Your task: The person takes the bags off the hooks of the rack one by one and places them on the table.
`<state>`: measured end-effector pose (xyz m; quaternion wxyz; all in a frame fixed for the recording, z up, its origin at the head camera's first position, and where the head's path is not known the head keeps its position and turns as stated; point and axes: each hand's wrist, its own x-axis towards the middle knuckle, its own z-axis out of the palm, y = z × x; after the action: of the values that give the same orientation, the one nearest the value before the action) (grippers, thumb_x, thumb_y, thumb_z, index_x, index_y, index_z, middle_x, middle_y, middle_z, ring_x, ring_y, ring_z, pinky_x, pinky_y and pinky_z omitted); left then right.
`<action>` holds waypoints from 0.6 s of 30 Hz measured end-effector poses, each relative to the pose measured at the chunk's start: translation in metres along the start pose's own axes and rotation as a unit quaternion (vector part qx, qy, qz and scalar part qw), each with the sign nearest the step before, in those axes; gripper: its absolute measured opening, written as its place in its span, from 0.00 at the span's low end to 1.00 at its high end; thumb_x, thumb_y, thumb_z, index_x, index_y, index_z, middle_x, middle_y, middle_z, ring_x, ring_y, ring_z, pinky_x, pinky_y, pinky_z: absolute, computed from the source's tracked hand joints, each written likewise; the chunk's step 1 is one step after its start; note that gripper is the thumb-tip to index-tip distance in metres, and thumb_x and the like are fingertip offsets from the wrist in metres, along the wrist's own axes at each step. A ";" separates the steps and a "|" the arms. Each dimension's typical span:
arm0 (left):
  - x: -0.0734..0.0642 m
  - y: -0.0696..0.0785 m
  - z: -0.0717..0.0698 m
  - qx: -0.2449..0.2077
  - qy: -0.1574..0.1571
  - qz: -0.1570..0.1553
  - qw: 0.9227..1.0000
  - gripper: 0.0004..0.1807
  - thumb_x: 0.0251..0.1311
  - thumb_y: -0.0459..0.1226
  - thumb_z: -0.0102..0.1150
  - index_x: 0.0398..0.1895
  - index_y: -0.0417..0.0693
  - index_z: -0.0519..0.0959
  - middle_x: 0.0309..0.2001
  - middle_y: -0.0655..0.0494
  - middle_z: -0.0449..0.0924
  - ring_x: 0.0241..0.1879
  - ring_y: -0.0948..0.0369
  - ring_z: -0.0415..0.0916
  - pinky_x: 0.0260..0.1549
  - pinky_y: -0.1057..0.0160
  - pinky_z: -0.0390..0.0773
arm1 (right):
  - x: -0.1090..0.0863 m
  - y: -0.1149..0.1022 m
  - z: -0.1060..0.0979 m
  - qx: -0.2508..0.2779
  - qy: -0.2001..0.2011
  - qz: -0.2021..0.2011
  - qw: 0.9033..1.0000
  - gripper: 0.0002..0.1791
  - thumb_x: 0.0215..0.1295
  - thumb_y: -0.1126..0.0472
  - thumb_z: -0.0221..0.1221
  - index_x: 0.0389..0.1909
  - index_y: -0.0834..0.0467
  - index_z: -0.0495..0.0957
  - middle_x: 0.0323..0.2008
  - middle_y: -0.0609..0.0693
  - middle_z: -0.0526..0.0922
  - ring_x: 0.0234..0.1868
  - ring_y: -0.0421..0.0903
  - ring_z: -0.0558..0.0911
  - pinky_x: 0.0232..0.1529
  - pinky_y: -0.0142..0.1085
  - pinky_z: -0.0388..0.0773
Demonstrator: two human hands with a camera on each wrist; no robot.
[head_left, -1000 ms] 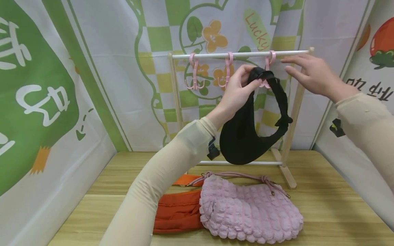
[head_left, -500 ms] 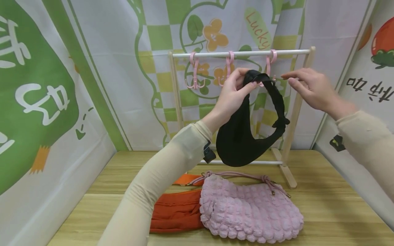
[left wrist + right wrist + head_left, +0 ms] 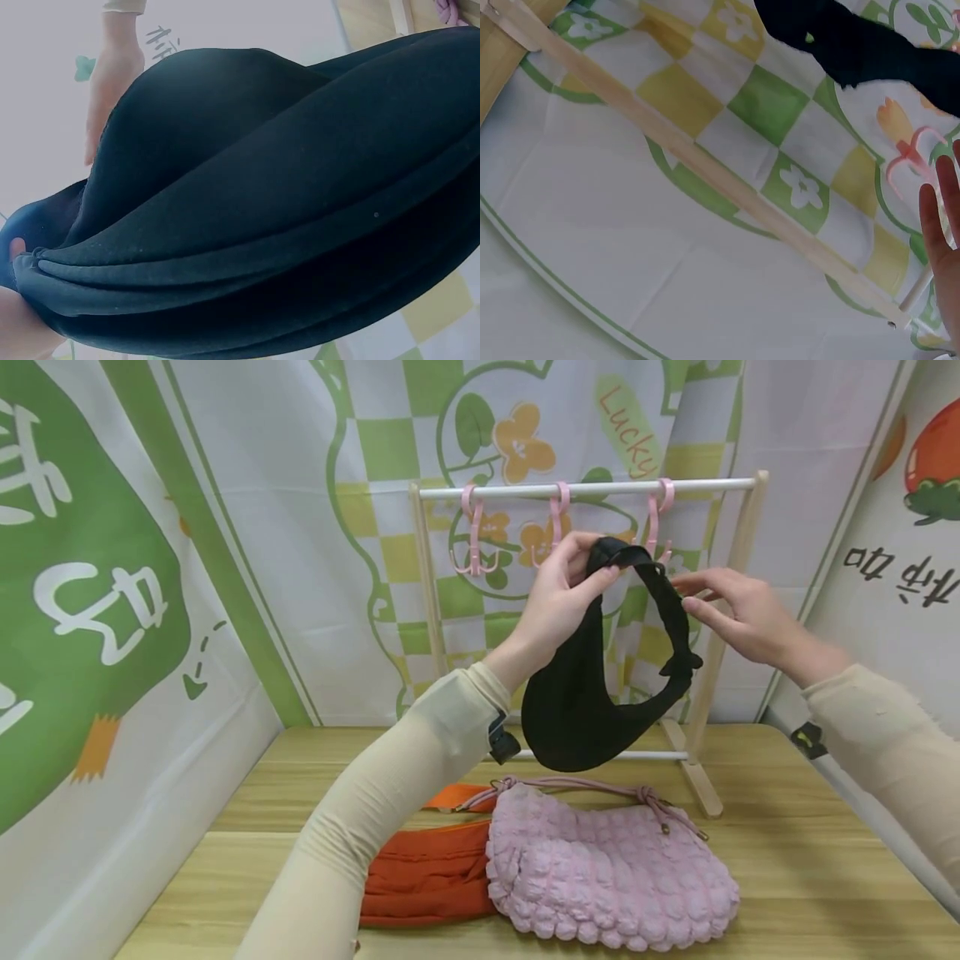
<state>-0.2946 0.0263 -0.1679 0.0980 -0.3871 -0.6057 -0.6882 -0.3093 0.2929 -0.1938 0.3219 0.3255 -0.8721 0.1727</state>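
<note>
In the head view a black fabric shoulder bag (image 3: 562,718) hangs in mid-air before the rack. My left hand (image 3: 558,602) pinches it at the top, where the strap joins the body, between thumb and fingers. Its body fills most of the left wrist view, hiding most of that hand. My right hand (image 3: 753,614) is just right of the bag's strap, fingers extended toward it; the right wrist view shows its fingers (image 3: 930,225) apart from the strap. On the table lie a pink puffy bag (image 3: 607,877) and an orange-red bag (image 3: 427,872), partly behind my left sleeve.
A rack with a white rail (image 3: 607,489) and wooden posts stands at the back of the table (image 3: 810,860). Three pink hooks hang from it: a left hook (image 3: 474,539), a middle hook (image 3: 557,518) and a right hook (image 3: 655,518) behind the black bag.
The black bag has shifted slightly left and down in my left hand. My right hand has come down from near the rail's right end toward the strap.
</note>
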 end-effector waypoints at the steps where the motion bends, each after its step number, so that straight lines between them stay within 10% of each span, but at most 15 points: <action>1: 0.000 0.000 0.000 -0.001 0.000 -0.001 1.000 0.14 0.64 0.28 0.52 0.53 0.35 0.69 0.52 0.38 0.77 0.51 0.57 0.77 0.50 0.68 0.75 | -0.001 0.000 0.002 0.002 -0.002 0.001 1.000 0.18 0.70 0.60 0.52 0.57 0.61 0.74 0.53 0.58 0.79 0.47 0.49 0.78 0.48 0.39 0.72; 11: -0.006 -0.002 0.000 -0.008 0.000 -0.003 1.000 0.15 0.65 0.28 0.52 0.54 0.35 0.69 0.53 0.38 0.77 0.51 0.58 0.77 0.51 0.67 0.75 | -0.011 -0.003 0.022 0.003 -0.001 -0.002 1.000 0.23 0.59 0.59 0.63 0.55 0.63 0.74 0.50 0.60 0.80 0.42 0.56 0.81 0.46 0.50 0.76; 18: -0.010 0.000 0.000 -0.013 0.004 0.001 1.000 0.16 0.64 0.27 0.52 0.54 0.33 0.68 0.53 0.36 0.76 0.50 0.60 0.77 0.50 0.66 0.76 | -0.015 -0.007 0.032 0.004 0.027 -0.061 0.998 0.23 0.48 0.68 0.70 0.48 0.62 0.76 0.41 0.53 0.84 0.40 0.46 0.81 0.40 0.30 0.78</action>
<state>-0.2880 0.0235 -0.1747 0.0967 -0.3862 -0.5960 -0.6973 -0.3109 0.2782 -0.2267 0.3542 0.3748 -0.8408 0.1647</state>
